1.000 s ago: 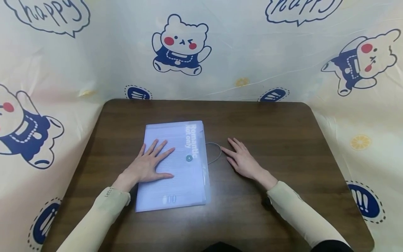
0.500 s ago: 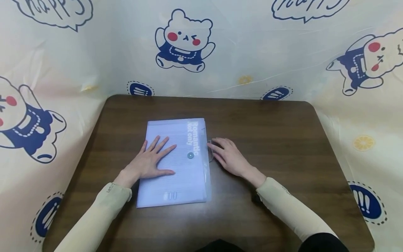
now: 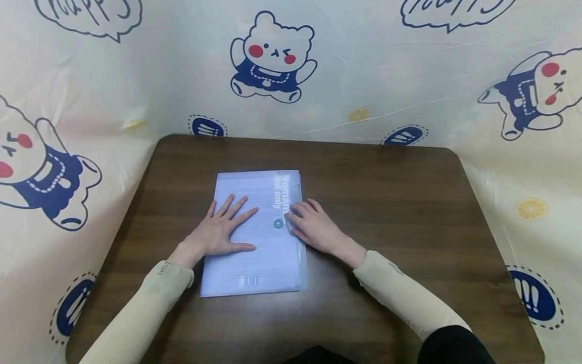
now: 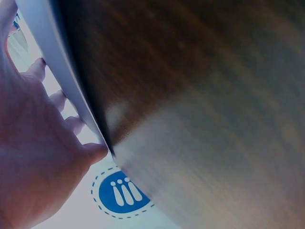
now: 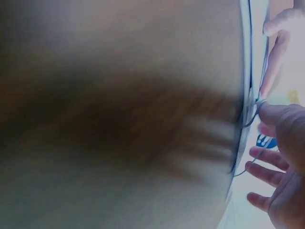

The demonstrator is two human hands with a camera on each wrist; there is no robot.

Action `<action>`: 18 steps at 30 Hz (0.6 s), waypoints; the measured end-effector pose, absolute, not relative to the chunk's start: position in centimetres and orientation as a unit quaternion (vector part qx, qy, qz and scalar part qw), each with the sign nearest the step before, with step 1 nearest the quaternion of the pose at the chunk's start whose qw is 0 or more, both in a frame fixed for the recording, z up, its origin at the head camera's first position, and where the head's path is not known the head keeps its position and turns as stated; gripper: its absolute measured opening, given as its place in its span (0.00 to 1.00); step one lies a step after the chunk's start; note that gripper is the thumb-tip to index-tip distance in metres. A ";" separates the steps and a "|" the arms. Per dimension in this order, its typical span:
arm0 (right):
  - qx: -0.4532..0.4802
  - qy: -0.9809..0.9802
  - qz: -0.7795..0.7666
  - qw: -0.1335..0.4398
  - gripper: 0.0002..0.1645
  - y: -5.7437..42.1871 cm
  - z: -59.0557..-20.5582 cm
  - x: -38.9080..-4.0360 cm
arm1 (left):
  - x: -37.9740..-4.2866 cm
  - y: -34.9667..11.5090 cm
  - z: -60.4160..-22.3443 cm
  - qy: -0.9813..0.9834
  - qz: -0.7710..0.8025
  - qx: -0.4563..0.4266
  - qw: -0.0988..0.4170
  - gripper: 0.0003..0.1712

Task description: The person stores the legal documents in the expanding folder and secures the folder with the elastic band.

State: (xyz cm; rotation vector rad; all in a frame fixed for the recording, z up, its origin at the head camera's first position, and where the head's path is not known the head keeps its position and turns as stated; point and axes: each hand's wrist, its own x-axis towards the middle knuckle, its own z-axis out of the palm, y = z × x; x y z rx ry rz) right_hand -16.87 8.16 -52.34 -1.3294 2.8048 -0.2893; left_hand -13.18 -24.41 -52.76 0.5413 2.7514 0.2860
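Observation:
A translucent blue-purple document folder (image 3: 254, 268) lies flat on the brown table. It has white lettering near its right side and a round green button (image 3: 278, 223). The left hand (image 3: 218, 235) rests on the folder's left half with fingers spread and straight. At the folder's right edge, the right hand (image 3: 316, 226) holds a thin elastic cord (image 5: 250, 119) at its fingertips, just right of the button. In the right wrist view the cord loops out from the folder's edge to the thumb and fingers. The head view shows little of the cord, as the hand covers it.
The wooden table (image 3: 391, 202) has rounded far corners. A pale curtain (image 3: 364, 60) printed with cartoon bears surrounds it on the far side and both sides. A dark shape (image 3: 318, 355) shows at the near edge.
The right hand has moved left from the table onto the folder's right edge, bringing the cord loop toward the button. The left hand stays on the folder. The head view has shifted slightly.

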 end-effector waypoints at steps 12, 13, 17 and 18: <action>-0.485 0.871 0.064 -0.047 0.14 4.7 -51.4 -17.0 | -13.5 -24.1 -52.6 0.964 0.096 0.195 0.154 0.62; -0.493 0.864 0.080 -0.058 0.13 4.4 -51.3 -17.0 | -13.4 -24.2 -52.6 0.964 0.094 0.193 0.154 0.62; -0.508 0.856 0.084 -0.053 0.12 3.9 -50.9 -17.1 | -13.4 -24.2 -52.5 0.964 0.096 0.192 0.154 0.62; -0.505 0.859 0.071 -0.041 0.13 3.8 -50.7 -17.2 | -13.4 -24.2 -52.5 0.964 0.096 0.192 0.155 0.62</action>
